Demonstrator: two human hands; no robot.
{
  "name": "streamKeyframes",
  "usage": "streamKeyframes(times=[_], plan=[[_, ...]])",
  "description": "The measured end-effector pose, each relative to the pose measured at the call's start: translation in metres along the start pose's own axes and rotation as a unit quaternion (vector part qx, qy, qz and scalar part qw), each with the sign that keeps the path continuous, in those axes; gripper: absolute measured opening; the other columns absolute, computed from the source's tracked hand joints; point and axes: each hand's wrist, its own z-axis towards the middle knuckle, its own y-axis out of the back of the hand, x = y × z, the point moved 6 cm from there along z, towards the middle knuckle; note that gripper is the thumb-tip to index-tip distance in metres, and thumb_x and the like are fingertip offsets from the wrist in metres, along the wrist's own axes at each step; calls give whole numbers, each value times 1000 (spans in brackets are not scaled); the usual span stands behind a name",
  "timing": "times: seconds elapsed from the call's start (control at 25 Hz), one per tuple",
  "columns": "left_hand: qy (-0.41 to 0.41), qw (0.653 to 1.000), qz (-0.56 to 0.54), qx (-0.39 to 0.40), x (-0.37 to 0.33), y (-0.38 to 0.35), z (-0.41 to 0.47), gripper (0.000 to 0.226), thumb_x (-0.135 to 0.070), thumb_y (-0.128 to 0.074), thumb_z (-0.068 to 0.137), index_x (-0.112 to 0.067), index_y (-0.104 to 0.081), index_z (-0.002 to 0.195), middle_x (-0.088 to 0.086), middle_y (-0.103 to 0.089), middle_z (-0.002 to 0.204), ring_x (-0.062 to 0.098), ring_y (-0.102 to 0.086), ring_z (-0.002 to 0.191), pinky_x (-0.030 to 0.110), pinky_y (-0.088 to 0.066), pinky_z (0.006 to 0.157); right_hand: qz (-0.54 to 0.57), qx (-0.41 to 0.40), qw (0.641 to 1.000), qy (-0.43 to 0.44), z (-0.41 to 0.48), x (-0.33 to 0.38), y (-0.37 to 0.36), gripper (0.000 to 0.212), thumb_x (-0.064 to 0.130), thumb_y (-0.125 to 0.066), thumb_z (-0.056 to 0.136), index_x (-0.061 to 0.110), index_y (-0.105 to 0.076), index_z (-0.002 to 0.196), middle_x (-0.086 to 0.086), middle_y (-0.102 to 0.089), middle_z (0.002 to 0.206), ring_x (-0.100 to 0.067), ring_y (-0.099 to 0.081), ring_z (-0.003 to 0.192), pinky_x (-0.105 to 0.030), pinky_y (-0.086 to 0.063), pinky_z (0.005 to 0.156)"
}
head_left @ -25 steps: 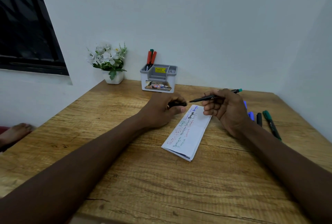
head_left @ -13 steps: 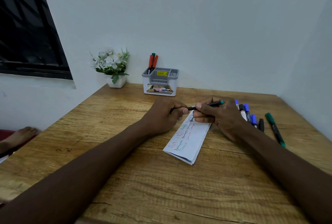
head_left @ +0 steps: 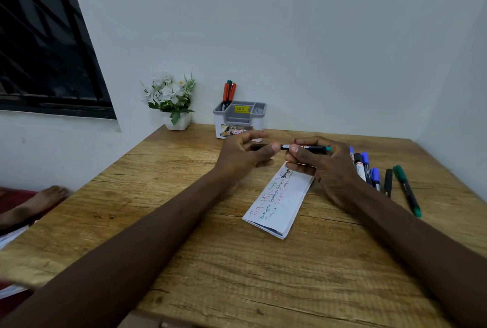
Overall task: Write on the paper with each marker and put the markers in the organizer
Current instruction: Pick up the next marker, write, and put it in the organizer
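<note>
Above the far end of the paper, my right hand [head_left: 321, 167] grips a black marker with a green end [head_left: 308, 147], held level. My left hand [head_left: 242, 155] pinches its cap end [head_left: 257, 147] between thumb and fingers. The folded white paper [head_left: 282, 206], with lines of coloured writing, lies on the wooden table [head_left: 210, 262] below both hands. A grey and white organizer [head_left: 238, 119] stands at the back against the wall, with two red markers and a green one [head_left: 228, 93] upright in its left slot.
Several loose markers [head_left: 367, 169], blue, black and white-bodied, lie to the right of my right hand, with a long green marker [head_left: 407, 189] further right. A white pot of flowers [head_left: 171, 101] stands left of the organizer. Someone's foot [head_left: 29, 206] shows past the table's left edge.
My hands came together: the marker in my right hand met the cap in my left hand. Both hands rose a little above the paper.
</note>
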Motion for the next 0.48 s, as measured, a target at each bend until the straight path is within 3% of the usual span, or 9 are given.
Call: streamKeyframes(times=[0.08, 0.16, 0.28, 0.48], plan=[[72, 985, -154, -39, 7, 4, 1, 47, -5, -84, 80, -1, -65, 122, 10, -77, 98, 19, -76, 87, 35, -63, 83, 6, -5, 1000, 5, 1, 1, 0, 25, 2, -75, 83, -1, -73, 108, -21, -77, 100, -34, -77, 92, -41, -63, 82], [111, 966, -227, -52, 12, 5, 2, 36, -6, -81, 82, 1, -68, 114, 10, -75, 93, 16, -75, 81, 33, -63, 80, 2, 2, 1000, 9, 2, 1, -1, 27, 2, -75, 83, 1, -73, 110, -21, -78, 101, -33, -77, 95, -43, -63, 83], [131, 966, -221, -35, 13, -1, 0, 19, -12, -79, 84, -2, -72, 99, 10, -75, 88, 15, -74, 78, 33, -64, 76, -20, 2, 1000, 15, 3, 0, 0, 32, 1, -76, 84, -1, -72, 115, -20, -78, 102, -32, -76, 96, -44, -63, 82], [110, 976, -175, -63, 8, 3, 6, 13, -14, -78, 88, -5, -73, 97, 10, -77, 89, 17, -74, 84, 37, -64, 77, -141, 13, 990, 10, 8, -8, 4, 48, 9, -82, 82, 12, -69, 127, -10, -80, 98, -26, -78, 93, -46, -63, 82]])
